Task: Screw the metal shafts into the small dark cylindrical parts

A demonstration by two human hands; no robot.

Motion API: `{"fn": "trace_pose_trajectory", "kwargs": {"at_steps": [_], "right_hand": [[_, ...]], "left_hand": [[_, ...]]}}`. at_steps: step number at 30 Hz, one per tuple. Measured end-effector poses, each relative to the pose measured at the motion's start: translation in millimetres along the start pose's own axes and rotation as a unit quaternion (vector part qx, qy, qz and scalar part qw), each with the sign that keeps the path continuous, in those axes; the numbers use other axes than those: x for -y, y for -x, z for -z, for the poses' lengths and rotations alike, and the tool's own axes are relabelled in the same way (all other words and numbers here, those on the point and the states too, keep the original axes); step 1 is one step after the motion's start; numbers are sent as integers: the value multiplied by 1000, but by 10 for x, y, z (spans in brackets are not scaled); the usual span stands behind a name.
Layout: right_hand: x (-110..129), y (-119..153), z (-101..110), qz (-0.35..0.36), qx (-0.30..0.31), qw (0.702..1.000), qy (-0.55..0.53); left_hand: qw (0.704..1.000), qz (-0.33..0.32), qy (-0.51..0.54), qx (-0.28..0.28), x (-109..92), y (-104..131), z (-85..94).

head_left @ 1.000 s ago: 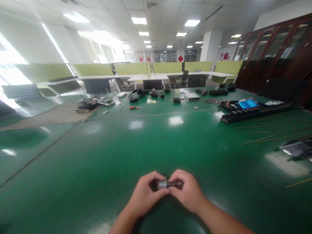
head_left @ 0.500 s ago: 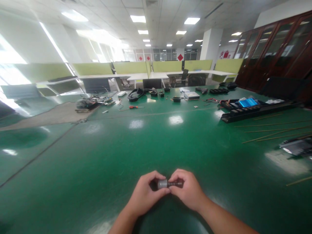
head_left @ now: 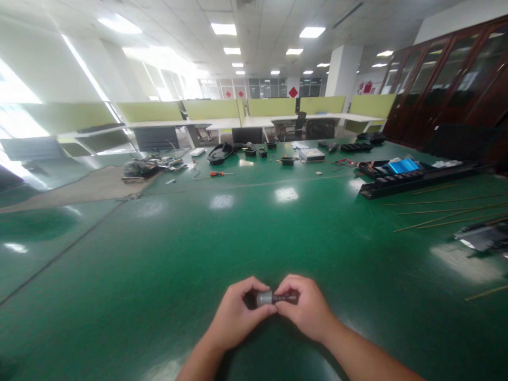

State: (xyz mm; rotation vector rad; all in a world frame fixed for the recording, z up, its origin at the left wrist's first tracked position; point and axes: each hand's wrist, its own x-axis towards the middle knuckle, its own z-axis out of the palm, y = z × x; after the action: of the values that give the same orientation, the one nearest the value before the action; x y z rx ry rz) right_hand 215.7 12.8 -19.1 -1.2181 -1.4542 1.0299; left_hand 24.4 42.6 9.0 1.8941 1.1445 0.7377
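Between my two hands, just above the near part of the green table, is a small metal piece (head_left: 264, 298). It has a silvery cylinder on the left and a thin, dark, stepped shaft on the right; its exact kind is unclear. My left hand (head_left: 237, 313) pinches the cylinder between thumb and fingers. On the other side, my right hand (head_left: 306, 308) closes thumb and fingertips around the shaft near where it meets the cylinder. The fingertips of both hands almost meet, and the piece lies roughly level.
Across the green tabletop (head_left: 238, 233) lie a screwdriver (head_left: 221, 174), a black headset-like item (head_left: 220, 153) and a grey box (head_left: 311, 155). To the right are a long black tray (head_left: 413, 182) and several thin rods (head_left: 448, 216). A parts heap (head_left: 146, 168) sits left.
Both hands keep nearly the same place and grip on the metal piece. The view has shifted very slightly; nothing else visibly differs.
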Motion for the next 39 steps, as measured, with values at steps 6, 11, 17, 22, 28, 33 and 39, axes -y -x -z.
{"fn": "trace_pose_trajectory", "kwargs": {"at_steps": [6,11,17,22,28,33,39], "right_hand": [[-19,5,10,-1,-1,1000,10],[-18,-8,11,1,0,1000,9],[-4,-7,17,-6,2,1000,15],[15,5,24,-17,6,1000,13],[40,13,20,-19,-2,1000,20],[29,9,14,-21,-4,1000,10],[40,9,24,-19,-5,1000,15]], "left_hand": [[1000,1,9,-4,-11,0,6],[1000,-1,6,-2,-3,10,7],[1000,0,-2,-1,-11,-7,8],[1000,10,17,1,-7,-10,-3],[999,17,40,-3,-16,1,1],[999,20,36,-7,-20,-6,8],[999,15,43,-5,4,-2,10]]}}
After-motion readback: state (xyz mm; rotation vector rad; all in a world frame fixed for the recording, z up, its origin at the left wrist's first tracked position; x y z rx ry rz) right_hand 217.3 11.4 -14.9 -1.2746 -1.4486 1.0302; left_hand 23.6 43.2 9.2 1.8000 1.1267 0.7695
